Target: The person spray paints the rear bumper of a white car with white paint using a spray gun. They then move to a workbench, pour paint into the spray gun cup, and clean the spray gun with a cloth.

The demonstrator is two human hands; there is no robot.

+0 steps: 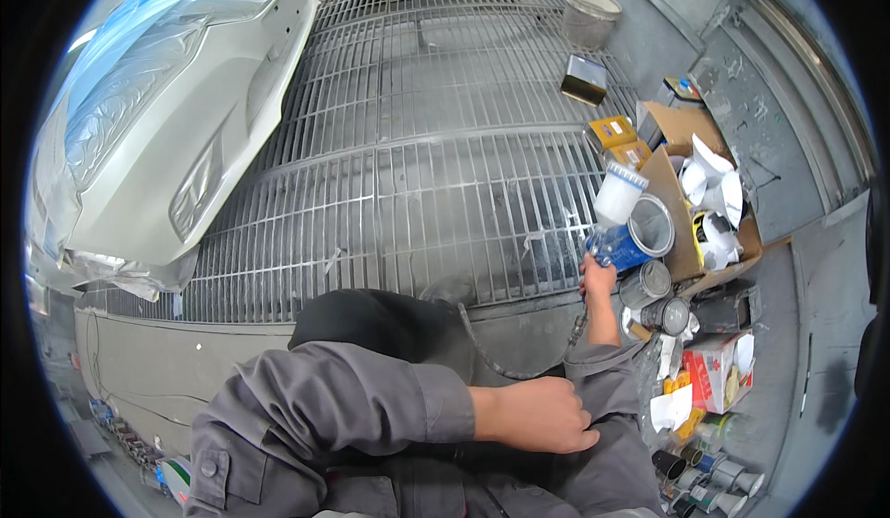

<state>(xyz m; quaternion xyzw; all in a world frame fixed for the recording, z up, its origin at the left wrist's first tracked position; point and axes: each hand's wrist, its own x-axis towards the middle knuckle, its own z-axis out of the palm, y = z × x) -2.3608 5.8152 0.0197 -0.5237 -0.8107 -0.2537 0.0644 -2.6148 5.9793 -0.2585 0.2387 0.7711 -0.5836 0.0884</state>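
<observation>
My right hand (596, 281) is shut on a metal spray gun (601, 251) with a white translucent cup (614, 198) on top, held beside an open blue can (633, 245). A dark hose (491, 360) loops down from the gun. Smaller tins (649, 286) stand just right of my hand. My left hand (533, 414) lies across near my right sleeve, fingers curled; whatever they may hold is hidden.
At left is a white vehicle body panel (176, 175) under plastic film, above floor grating (436, 193). At right are a cardboard box (677, 254) of paper scraps, cluttered cans (728, 472) and the wall (769, 110). A bucket (589, 17) stands farther back.
</observation>
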